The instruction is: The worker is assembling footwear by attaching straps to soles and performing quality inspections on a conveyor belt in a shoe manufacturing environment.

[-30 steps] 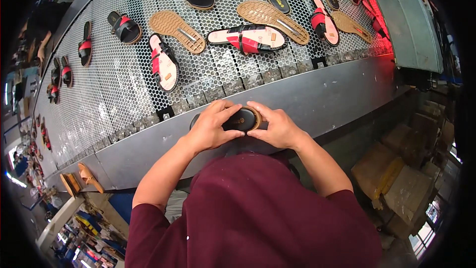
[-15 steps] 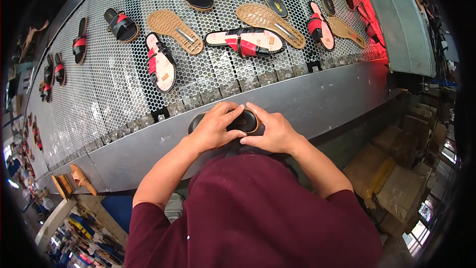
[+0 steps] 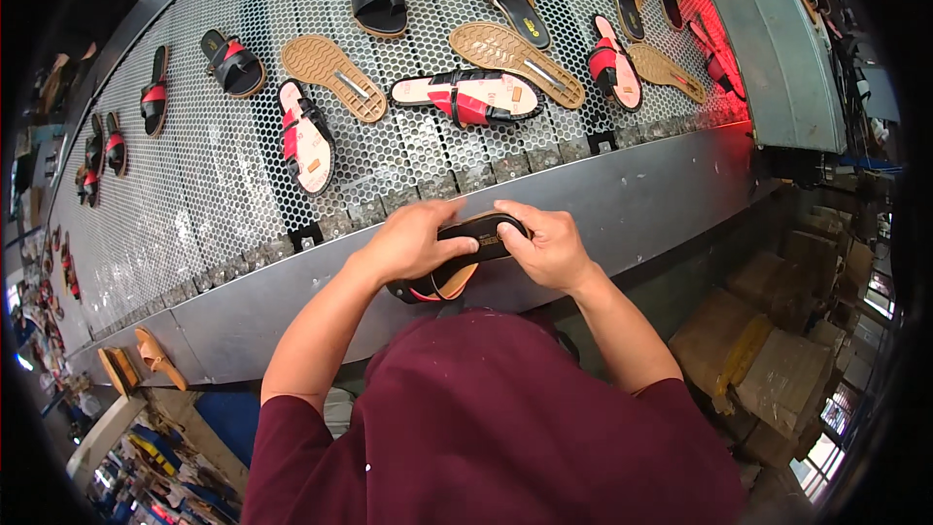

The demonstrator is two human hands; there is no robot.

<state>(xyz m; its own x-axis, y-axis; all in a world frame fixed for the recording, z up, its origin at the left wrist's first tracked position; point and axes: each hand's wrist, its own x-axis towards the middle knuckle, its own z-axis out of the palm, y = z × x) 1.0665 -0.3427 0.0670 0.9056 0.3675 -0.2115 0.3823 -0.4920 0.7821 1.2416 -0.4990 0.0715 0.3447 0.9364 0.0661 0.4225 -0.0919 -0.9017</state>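
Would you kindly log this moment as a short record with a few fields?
Setting: perforated metal conveyor carrying sandals and loose soles
Left hand: grip on the black sandal, from its left end
Right hand: grip on the same sandal, from its right end
Sandal position: held over the conveyor's grey front edge
Nearest on belt: pink-and-red sandal, tan sole

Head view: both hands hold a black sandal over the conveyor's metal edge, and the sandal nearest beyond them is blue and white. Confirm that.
Wrong colour. In the head view that nearest sandal is red and pink with black trim; both hands do hold the black sandal over the metal edge.
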